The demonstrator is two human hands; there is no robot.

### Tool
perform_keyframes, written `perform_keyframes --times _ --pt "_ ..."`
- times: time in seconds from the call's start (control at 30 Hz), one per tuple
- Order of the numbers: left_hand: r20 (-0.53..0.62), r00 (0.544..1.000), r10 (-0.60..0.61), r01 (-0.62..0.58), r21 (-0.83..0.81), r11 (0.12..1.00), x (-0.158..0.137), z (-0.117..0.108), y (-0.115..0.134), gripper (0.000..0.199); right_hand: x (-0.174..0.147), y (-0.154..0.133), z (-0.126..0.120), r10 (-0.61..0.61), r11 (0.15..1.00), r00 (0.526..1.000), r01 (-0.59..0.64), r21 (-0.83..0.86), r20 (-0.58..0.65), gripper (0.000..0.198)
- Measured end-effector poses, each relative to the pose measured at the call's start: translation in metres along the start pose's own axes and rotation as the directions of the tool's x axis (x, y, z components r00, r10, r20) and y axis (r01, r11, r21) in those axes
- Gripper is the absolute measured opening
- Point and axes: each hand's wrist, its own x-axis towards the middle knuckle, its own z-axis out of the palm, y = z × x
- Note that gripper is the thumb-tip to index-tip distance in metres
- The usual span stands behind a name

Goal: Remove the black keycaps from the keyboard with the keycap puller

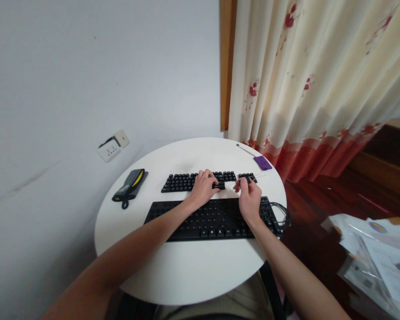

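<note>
My left hand (203,186) lies over the row of loose black keycaps (180,182), with its fingers bent. Between its thumb and index finger is a wide black keycap (220,185), jutting out to the right. My right hand (250,195) is closed in a pinch just right of it, above the keyboard's right part. A small dark piece shows at its fingers, too small to name. Thin white strands (231,186) lie between both hands. Below my wrists is a black keyboard (216,218) with most keycaps off; its bottom row still carries some.
On the round white table (186,275), a grey and yellow pouch (130,184) lies at left. A purple cloth piece (262,162) and a thin stick (246,150) are at back right. The coiled black cable (282,215) hangs by the right edge. Papers and plastic bags (376,249) lie right.
</note>
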Motion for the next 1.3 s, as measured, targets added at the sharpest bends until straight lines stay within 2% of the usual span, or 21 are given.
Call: perform_keyframes --times 0.7,0.8,0.9,1.0,1.1,1.2,1.3 --pt "-0.008 1.000 -0.024 0.024 0.026 0.999 -0.001 0.000 0.003 0.016 0.000 0.001 0.000 -0.013 1.000 1.000 0.013 -0.015 0.010 0.036" --pt "-0.020 0.999 -0.038 0.039 0.024 0.999 0.003 -0.009 0.002 0.017 0.000 0.000 0.001 -0.011 1.000 1.000 0.011 -0.003 0.006 0.036" --pt "-0.063 0.995 -0.072 0.072 0.003 0.997 0.009 -0.030 -0.002 0.011 0.004 0.000 -0.003 0.003 0.999 0.999 -0.001 0.034 -0.040 0.037" --pt "-0.094 0.993 -0.075 0.072 -0.030 0.997 0.007 -0.055 -0.004 0.014 0.011 0.001 -0.016 0.035 0.996 0.993 -0.025 0.091 -0.114 0.038" --pt "-0.027 0.999 -0.034 0.031 -0.095 0.995 -0.011 -0.067 0.008 0.018 0.019 0.003 -0.042 0.046 0.996 0.984 -0.031 0.089 -0.171 0.038" --pt "0.136 0.990 0.039 -0.013 -0.182 0.983 -0.040 -0.061 0.034 0.018 0.022 0.011 -0.074 0.074 0.997 0.984 -0.070 0.033 -0.164 0.039" --pt "0.255 0.950 0.181 -0.129 -0.207 0.970 -0.064 -0.045 0.059 0.051 0.019 0.025 -0.099 0.165 0.986 0.979 -0.166 0.003 -0.120 0.042"
